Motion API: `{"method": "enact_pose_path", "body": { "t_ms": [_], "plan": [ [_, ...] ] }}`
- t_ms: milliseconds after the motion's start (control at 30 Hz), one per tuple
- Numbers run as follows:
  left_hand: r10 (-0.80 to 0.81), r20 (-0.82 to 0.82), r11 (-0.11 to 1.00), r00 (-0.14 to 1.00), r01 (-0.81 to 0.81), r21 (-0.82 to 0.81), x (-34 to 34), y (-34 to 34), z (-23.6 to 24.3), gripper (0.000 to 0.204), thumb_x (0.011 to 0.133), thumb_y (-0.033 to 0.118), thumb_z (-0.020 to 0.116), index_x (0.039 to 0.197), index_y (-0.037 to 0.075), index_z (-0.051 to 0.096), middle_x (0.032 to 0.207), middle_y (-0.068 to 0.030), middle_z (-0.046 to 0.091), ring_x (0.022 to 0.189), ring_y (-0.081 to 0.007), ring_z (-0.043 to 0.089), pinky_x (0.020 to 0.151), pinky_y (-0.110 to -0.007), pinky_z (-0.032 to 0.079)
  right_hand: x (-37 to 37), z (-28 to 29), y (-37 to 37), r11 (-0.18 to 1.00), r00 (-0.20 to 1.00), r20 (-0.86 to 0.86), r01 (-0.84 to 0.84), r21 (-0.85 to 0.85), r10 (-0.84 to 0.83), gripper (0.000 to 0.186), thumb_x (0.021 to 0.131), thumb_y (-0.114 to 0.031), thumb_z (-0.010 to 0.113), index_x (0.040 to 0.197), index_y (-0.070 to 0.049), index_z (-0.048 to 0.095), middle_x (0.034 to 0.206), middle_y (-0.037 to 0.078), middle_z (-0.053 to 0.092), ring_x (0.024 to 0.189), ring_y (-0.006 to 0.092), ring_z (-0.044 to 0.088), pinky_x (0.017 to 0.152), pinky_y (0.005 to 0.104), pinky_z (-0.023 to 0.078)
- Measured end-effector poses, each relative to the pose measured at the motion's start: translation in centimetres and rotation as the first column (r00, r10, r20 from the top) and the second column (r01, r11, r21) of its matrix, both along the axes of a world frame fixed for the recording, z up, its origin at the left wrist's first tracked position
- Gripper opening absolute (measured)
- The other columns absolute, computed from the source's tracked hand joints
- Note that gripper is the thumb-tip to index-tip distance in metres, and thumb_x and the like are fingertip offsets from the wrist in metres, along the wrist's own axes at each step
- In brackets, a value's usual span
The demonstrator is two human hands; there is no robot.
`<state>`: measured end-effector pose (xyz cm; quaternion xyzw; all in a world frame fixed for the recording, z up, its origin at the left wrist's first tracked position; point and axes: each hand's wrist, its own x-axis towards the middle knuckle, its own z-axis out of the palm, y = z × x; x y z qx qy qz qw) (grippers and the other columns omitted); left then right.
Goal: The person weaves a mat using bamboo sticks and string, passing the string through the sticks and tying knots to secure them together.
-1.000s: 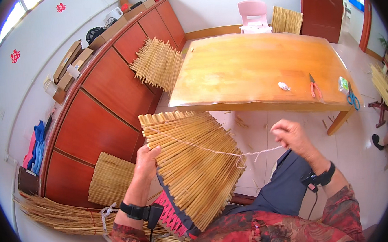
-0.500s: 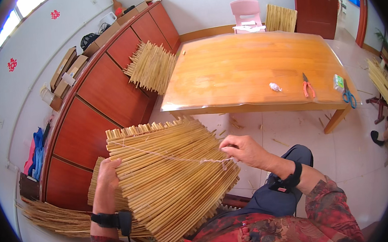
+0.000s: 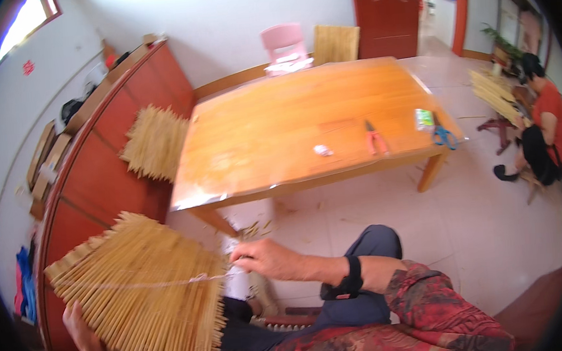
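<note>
A mat of thin yellow-brown stalks, laid side by side, leans across my left side. My left hand grips it by its left edge, thumb on the top face and fingers hidden behind. A pale string crosses the mat, with a small tangle near its right edge. Just past that edge my right hand is closed in a pinch on the string, which runs taut to the fingers. Whether anything else is in the right fingers is hidden.
Ahead stands a wooden table bearing red-handled pliers, blue scissors, a small green-and-white box and a white crumpled lump. Another stalk mat leans on the red cabinet. A co-worker sits at the far right.
The view has turned right, bringing the co-worker into sight. In the picture, the mat and both hands shift left and down. Both hands keep their hold.
</note>
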<state>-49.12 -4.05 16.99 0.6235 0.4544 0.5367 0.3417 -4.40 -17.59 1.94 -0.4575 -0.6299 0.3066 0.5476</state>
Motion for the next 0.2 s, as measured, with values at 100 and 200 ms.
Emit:
{"method": "enact_pose_path", "body": {
  "t_ms": [100,200],
  "plan": [
    [0.280,0.188,0.958,0.942,-0.286,0.008,5.3,-2.8,1.5,0.039,0.089,0.020,0.051,0.120,-0.003,0.043,0.102,-0.0151,0.058,0.086,-0.0230,0.061,0.071,-0.032,0.054,0.0,2.6,-1.6,0.992,0.993,-0.098,-0.079,-0.103,0.069,0.018,0.087,-0.016,0.052,0.096,-0.001,0.057,0.077,0.008,0.059,0.069,0.0131,0.056,0.065,0.0264,0.045],
    [0.399,0.220,0.909,0.890,-0.416,0.036,9.5,-4.0,2.2,0.040,0.087,0.020,0.053,0.119,-0.002,0.045,0.106,-0.0159,0.057,0.086,-0.0270,0.061,0.070,-0.035,0.054,0.5,2.9,-3.0,0.998,0.996,-0.082,-0.035,-0.051,0.031,0.019,0.086,-0.016,0.051,0.095,0.000,0.055,0.076,0.013,0.059,0.072,0.0175,0.060,0.068,0.0299,0.047]
  ]
}}
